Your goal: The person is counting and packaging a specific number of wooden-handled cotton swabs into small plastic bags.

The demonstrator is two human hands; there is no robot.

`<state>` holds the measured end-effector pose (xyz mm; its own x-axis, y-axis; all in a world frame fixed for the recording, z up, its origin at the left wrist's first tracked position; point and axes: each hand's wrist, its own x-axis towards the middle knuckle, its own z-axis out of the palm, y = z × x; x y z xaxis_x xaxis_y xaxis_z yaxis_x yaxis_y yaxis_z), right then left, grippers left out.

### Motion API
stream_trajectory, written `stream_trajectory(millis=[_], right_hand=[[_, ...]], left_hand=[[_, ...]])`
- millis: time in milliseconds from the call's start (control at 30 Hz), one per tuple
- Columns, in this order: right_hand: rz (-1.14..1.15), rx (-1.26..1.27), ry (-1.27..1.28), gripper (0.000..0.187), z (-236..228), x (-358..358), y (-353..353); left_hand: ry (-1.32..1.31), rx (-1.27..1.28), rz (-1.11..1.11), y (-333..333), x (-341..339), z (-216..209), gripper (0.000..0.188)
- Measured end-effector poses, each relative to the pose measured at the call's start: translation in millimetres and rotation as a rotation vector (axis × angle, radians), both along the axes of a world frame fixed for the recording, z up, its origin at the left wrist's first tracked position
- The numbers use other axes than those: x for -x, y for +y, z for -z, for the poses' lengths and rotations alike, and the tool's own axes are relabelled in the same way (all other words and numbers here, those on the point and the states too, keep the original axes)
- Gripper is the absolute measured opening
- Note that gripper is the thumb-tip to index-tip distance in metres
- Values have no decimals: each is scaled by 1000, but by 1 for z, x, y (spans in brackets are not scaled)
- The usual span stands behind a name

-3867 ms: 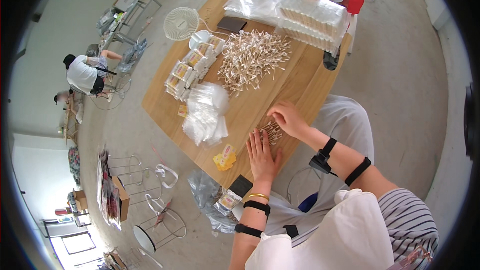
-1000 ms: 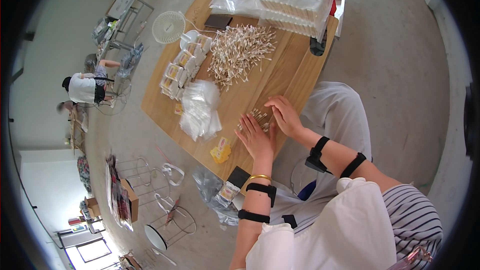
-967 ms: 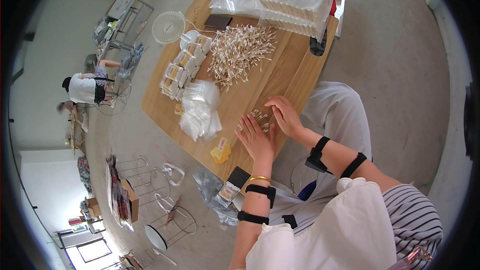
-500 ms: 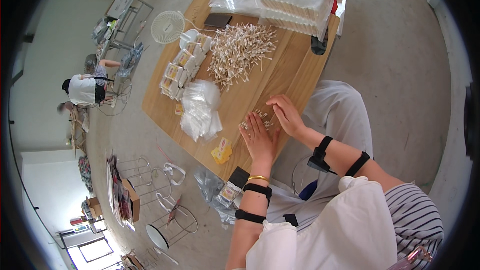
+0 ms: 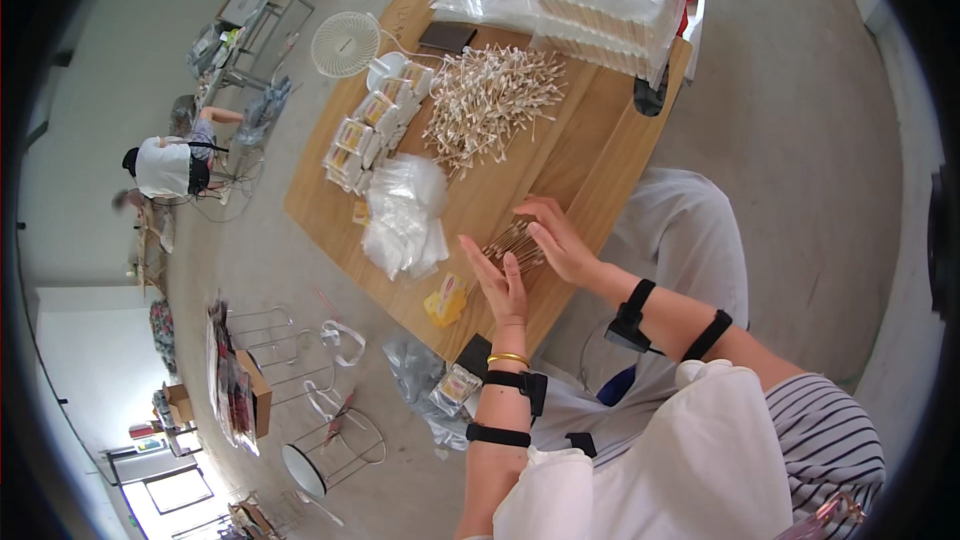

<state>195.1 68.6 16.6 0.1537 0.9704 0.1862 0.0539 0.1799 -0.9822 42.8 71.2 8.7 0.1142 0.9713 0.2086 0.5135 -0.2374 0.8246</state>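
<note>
A small bunch of cotton swabs (image 5: 512,244) lies on the wooden table (image 5: 575,155) near its front edge, between my two hands. The sticks lie side by side in roughly one direction. On the bunch's left side stands my left hand (image 5: 497,283), palm turned toward the swabs, fingers stretched and thumb raised. My right hand (image 5: 560,242) is on the other side, its fingers apart and slightly bent around the far end. Both hands appear to touch the bunch from its sides; the exact contact is partly hidden. Farther back is a large loose heap of cotton swabs (image 5: 490,105).
Left of the heap stand stacked small packs (image 5: 365,130), clear plastic bags (image 5: 405,215) and yellow labels (image 5: 446,302). A white fan (image 5: 345,44), a dark flat box (image 5: 447,36) and large bagged swab packs (image 5: 605,15) line the far side. Stools (image 5: 305,470) stand on the floor left.
My left hand has turned from lying flat over the swabs to standing on edge beside them. My right hand has come closer, and the scattered swabs now lie gathered and more aligned.
</note>
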Motion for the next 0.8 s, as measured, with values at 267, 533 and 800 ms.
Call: stream_trajectory(millis=[267,533,800], right_hand=[[-50,-76,27,37,15,29,12],[136,26,-371,32,-6,-53,4],[207,-52,-849,34,6,-51,2]], left_hand=[[-314,85,57,-2,-16,-7,86],[615,-123,100,-19,-3,-7,92],[785,-58,164,-30,-23,-9,93]])
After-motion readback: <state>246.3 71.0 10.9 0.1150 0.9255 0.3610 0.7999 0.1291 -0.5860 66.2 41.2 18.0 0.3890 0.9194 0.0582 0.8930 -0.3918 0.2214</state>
